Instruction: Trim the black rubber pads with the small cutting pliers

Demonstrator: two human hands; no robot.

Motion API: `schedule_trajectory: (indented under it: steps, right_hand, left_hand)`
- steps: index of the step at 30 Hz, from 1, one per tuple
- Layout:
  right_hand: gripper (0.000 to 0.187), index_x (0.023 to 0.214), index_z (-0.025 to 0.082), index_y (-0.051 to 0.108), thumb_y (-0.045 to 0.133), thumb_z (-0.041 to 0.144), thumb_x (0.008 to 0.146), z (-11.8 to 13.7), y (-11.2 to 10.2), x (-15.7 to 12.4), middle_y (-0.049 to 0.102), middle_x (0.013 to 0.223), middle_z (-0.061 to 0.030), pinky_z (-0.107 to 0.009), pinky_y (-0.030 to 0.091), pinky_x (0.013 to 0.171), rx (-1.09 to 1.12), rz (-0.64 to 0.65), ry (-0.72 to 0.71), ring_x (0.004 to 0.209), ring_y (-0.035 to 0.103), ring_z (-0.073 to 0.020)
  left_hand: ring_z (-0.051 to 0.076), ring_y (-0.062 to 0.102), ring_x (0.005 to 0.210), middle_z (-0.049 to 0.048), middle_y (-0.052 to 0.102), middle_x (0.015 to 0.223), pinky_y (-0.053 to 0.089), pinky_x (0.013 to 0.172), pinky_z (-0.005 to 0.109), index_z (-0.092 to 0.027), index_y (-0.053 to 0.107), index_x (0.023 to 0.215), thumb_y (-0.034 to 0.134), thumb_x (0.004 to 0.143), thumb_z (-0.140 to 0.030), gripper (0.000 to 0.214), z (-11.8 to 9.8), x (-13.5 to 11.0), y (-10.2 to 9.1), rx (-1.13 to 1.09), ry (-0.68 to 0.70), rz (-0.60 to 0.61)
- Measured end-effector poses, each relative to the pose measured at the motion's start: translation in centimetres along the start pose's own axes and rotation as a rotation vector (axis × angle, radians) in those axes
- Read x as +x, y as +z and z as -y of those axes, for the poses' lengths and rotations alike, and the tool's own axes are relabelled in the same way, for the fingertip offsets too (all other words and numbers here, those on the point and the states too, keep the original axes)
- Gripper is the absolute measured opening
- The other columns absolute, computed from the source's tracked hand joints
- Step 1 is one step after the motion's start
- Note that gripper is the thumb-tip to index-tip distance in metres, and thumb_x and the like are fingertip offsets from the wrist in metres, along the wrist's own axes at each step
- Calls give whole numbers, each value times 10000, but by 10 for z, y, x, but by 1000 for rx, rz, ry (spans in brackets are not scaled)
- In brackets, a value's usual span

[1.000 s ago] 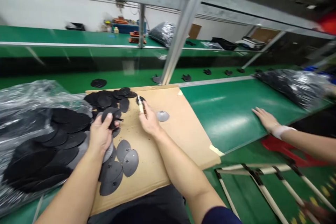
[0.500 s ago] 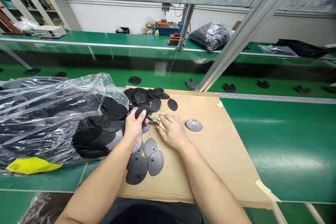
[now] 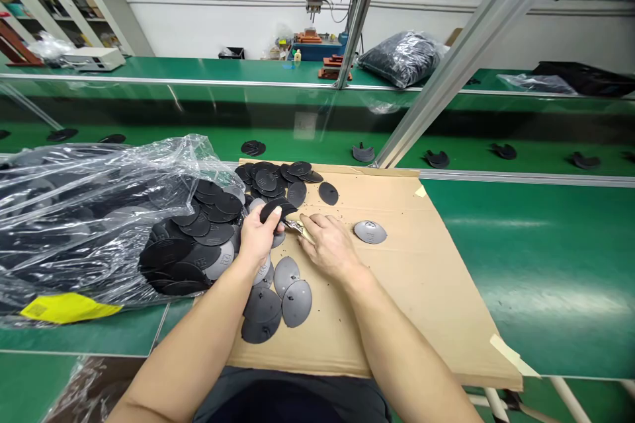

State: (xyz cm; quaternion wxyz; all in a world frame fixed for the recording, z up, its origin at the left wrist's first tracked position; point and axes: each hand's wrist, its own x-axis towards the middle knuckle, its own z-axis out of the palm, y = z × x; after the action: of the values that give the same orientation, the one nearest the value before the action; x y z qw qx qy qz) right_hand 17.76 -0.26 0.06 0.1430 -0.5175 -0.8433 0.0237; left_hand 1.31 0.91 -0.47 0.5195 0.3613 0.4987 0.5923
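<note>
Green counter, tan cardboard sheet lying across its middle, clear plastic bag of dark oval pieces resting at the left

We look from the person's head, forward and down. The left hand and right hand are near us; the white wall is far off.

clear bag: cut off left; tool: mostly hidden in right hand

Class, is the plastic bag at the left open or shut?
Open: black discs lie uncovered at the mouth of the bag.
</note>
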Motion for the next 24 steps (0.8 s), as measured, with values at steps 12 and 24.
schedule_trajectory:
  steps: [12, 24]
  right_hand:
    - [271, 1144, 220, 604, 488, 302, 912, -1, -4, 0, 643, 996, -63, -276, 410, 812, 155, 105, 22, 894, 587, -188]
    - [293, 1076, 249, 709, 575, 290, 819, -12, -17, -1, 689, 817, 23, -253, 442, 732, 686, 275, 132, 762, 589, -161]
  left_hand:
    - [77, 530, 482, -18, 601, 611, 426, 487, 191, -149, 597, 901, 746, 666, -441, 403, 5, 2, -1, -31, -92, 24]
    - [90, 528, 490, -14, 594, 570, 438, 531, 212, -138, 617, 877, 738, 699, -402, 340, 1, 3, -7, -58, -59, 162]
